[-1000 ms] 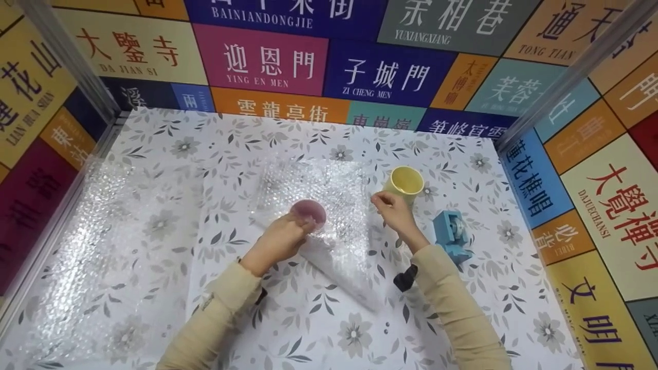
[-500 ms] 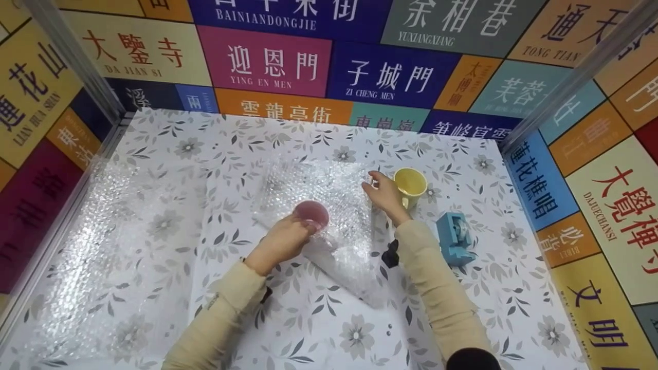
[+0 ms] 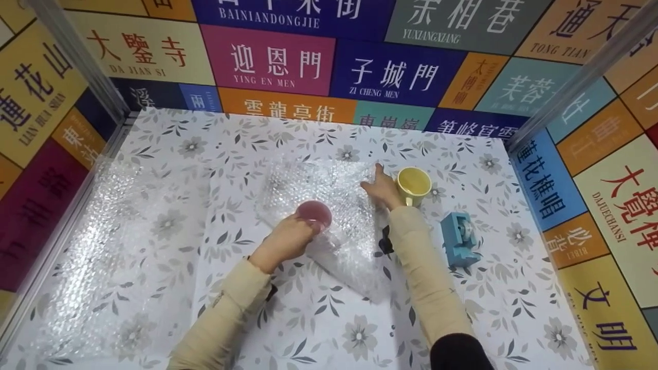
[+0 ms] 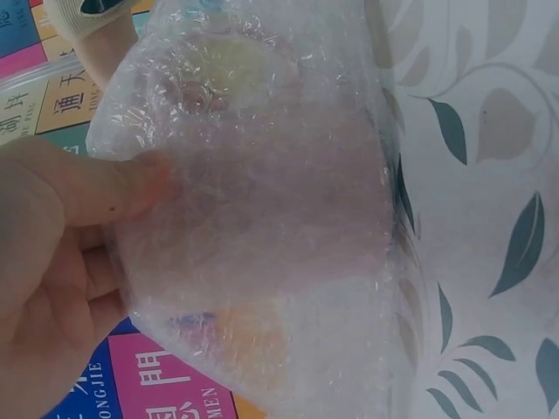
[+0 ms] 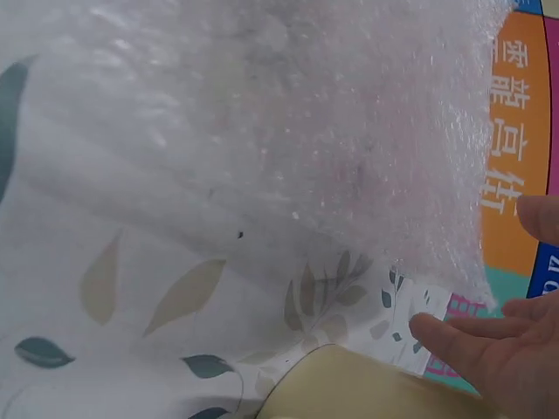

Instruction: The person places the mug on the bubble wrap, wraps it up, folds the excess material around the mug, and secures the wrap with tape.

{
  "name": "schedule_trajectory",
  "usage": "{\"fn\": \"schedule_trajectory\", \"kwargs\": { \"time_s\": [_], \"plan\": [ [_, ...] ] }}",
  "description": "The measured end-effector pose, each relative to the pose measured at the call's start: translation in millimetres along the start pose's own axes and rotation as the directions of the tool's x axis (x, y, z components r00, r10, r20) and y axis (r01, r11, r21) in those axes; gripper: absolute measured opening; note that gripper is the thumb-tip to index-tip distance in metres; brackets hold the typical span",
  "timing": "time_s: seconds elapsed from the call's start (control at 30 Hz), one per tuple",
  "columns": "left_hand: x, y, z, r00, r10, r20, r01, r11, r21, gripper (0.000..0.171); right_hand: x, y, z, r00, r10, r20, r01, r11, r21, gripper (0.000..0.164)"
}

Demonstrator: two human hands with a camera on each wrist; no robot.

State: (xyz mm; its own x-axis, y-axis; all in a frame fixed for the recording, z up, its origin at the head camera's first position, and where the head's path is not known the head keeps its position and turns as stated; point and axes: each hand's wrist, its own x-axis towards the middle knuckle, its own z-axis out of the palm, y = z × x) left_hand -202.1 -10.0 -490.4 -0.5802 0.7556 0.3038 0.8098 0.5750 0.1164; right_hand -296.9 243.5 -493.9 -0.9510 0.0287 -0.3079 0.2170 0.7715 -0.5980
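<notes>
My left hand [image 3: 288,237] grips a pink cup [image 3: 314,211] that stands on a sheet of bubble wrap [image 3: 342,180]. A flap of the wrap is folded up over the cup's near side. In the left wrist view my thumb presses this bubble wrap [image 4: 253,201] at the cup's rim, and the cup shows pink through it. My right hand [image 3: 384,190] reaches to the sheet's right edge with thumb and forefinger spread apart. In the right wrist view the fingers [image 5: 454,345] lie beside the wrap's corner, holding nothing. A yellow mug [image 3: 414,182] stands just right of that hand.
A blue tape dispenser [image 3: 459,239] stands to the right, below the yellow mug. Another large sheet of bubble wrap [image 3: 118,246] covers the left part of the flower-patterned table [image 3: 360,329]. Printed walls [image 3: 288,61] enclose the back and sides.
My right hand has moved forward and left, from in front of the yellow mug to the wrap's right edge, and its fingers have spread. My left hand keeps hold of the pink cup.
</notes>
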Motion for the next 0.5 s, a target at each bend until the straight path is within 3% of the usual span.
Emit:
{"fn": "schedule_trajectory", "kwargs": {
  "time_s": [0.13, 0.33, 0.5],
  "plan": [
    [0.0, -0.6, 1.0, 1.0, -0.014, 0.014, 0.014, 1.0, -0.024, 0.011, 7, -1, 2, 0.999, 0.046, 0.013, -0.047, 0.994, 0.103, 0.08],
    [-1.0, -1.8, 4.9, 1.0, -0.002, 0.011, 0.002, 0.999, -0.043, 0.012, 11, 0, 5, 0.995, 0.088, -0.04, -0.076, 0.967, 0.245, 0.082],
    [-1.6, -3.4, 6.5, 0.999, 0.017, -0.029, -0.018, 0.999, -0.041, 0.013, 13, -1, 9, 0.989, 0.098, -0.111, -0.06, 0.951, 0.304, 0.071]
  ]
}}
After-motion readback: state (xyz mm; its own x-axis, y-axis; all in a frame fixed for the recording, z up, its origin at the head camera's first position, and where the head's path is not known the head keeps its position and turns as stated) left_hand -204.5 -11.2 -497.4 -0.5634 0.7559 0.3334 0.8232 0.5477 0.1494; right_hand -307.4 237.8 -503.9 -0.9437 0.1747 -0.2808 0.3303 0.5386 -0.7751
